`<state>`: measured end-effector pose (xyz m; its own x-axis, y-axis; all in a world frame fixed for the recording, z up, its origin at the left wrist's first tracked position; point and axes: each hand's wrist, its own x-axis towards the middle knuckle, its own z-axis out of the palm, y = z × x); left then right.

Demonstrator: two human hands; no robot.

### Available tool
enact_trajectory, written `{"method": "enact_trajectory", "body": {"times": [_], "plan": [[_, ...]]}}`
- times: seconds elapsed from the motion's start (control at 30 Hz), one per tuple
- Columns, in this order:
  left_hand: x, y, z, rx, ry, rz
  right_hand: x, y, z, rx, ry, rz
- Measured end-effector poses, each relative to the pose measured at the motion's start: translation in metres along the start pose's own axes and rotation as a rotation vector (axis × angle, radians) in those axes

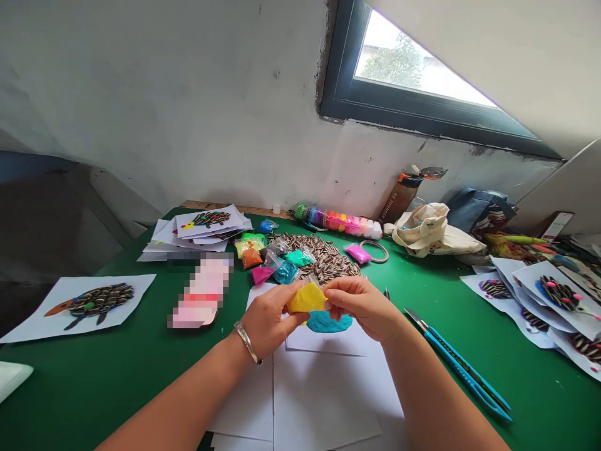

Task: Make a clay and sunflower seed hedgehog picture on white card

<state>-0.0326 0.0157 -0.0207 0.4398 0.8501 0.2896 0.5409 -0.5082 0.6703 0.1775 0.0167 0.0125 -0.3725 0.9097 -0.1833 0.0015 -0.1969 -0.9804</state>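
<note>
My left hand (270, 319), with a silver bracelet at the wrist, grips a packet of yellow modelling clay (307, 298) between thumb and fingers. At the packet's right edge, my right hand (359, 304) is closed in a pinch on the yellow clay; its fingertips partly hide what they hold. Below both hands lies a flat blue clay shape (330, 322) on a white paper sheet (323, 343). The packet and fingers cover part of the blue shape. More white sheets (323, 394) are stacked beneath.
Behind my hands lie sunflower seeds (328, 254) and several clay packets (285, 272). Finished seed pictures lie left (101, 304) and right (561, 294). A pixelated pink object (201, 294) sits left. A blue utility knife (460, 363) lies right; a bottle (401, 195) and cloth bag (425, 232) stand behind.
</note>
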Motion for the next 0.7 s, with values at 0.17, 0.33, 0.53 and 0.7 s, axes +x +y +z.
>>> {"method": "enact_trajectory", "body": {"times": [0.17, 0.33, 0.53, 0.7], "plan": [[-0.001, -0.002, 0.002, 0.033, -0.026, 0.054, -0.003, -0.002, 0.002, -0.196, 0.034, -0.027], [0.0, 0.001, 0.001, -0.036, -0.03, 0.047, -0.001, 0.001, 0.001, -0.275, 0.039, 0.0], [0.005, 0.007, 0.0, -0.289, -0.019, -0.127, 0.013, 0.018, -0.004, 0.028, 0.022, 0.069], [0.01, 0.008, -0.001, -0.77, -0.095, -0.35, 0.016, 0.022, 0.0, 0.119, -0.006, 0.07]]}}
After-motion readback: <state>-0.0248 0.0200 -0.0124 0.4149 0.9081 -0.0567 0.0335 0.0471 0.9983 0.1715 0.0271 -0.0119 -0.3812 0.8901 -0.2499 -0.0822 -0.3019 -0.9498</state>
